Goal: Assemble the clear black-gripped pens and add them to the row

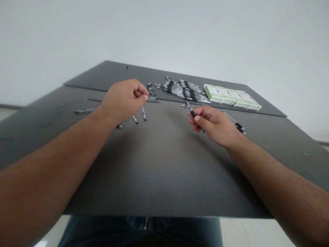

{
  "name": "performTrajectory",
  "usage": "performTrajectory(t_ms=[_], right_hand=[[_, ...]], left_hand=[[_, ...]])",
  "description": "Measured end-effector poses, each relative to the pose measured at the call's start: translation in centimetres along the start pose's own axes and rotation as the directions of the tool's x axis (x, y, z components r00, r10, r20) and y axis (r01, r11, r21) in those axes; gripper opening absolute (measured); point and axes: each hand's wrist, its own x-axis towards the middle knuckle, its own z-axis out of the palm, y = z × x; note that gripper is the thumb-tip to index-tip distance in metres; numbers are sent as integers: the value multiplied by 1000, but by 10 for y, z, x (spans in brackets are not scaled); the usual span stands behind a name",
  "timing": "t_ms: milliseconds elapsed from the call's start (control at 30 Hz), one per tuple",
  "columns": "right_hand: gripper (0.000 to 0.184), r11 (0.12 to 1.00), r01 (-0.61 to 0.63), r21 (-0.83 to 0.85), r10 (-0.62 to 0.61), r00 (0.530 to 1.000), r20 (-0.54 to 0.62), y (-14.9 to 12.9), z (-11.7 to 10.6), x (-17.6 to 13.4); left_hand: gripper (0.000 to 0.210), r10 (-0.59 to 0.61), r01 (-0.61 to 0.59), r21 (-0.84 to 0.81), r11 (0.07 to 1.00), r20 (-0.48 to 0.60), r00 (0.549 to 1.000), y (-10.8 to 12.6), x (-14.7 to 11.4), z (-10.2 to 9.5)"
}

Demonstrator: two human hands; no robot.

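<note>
My right hand (209, 123) is closed around a pen (192, 112) with a black grip, its clear tip end pointing up and left. My left hand (128, 100) hovers over the table on the left, thumb and fingers pinched together. Whatever may be between those fingertips is too small to make out. Under and beside the left hand lie clear pen barrels (144, 114) and thin refills (155, 100), partly hidden by the hand. Small pen parts (151, 92) are scattered just behind it. Two pens (239, 127) with black grips lie beyond my right wrist.
Rows of pens (177, 90) with black grips lie at the back of the dark table (164, 178). Pale green and white boxes (231, 97) stand to their right. A raised seam crosses the table behind my hands. A small dark piece (127, 67) lies at the far left.
</note>
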Motion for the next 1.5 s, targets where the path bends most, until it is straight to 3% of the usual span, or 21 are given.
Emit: performTrajectory(t_ms=[167, 333, 567, 733, 933, 1100, 1300, 1500], right_hand=[[14, 1000, 12, -7, -13, 999, -36, 4, -5, 0], [17, 999, 0, 42, 8, 982, -188, 14, -22, 8], [16, 992, -10, 129, 62, 913, -404, 33, -41, 21], [18, 991, -15, 132, 69, 907, -415, 41, -44, 25], [16, 995, 3, 104, 41, 906, -422, 48, -47, 27], [17, 998, 8, 57, 16, 908, -419, 44, -49, 26], [14, 999, 10, 38, 7, 906, -423, 40, -51, 27], [13, 1000, 3, 21, 6, 915, -403, 40, -50, 28]], left_hand=[[10, 17, -36, 209, 977, 92, 996, -6, 0, 0], [15, 31, -83, 261, 962, 197, 980, -7, 0, 15], [29, 81, -155, 259, 953, 274, 958, 9, -9, 23], [33, 107, -220, 292, 931, 358, 928, 25, 11, 43], [37, 195, -411, 381, 828, 492, 849, 43, 63, 103], [45, 207, -435, 412, 800, 492, 846, 46, 87, 141], [38, 210, -472, 438, 765, 523, 826, 44, 97, 156], [33, 206, -498, 458, 736, 549, 810, 45, 89, 151]])
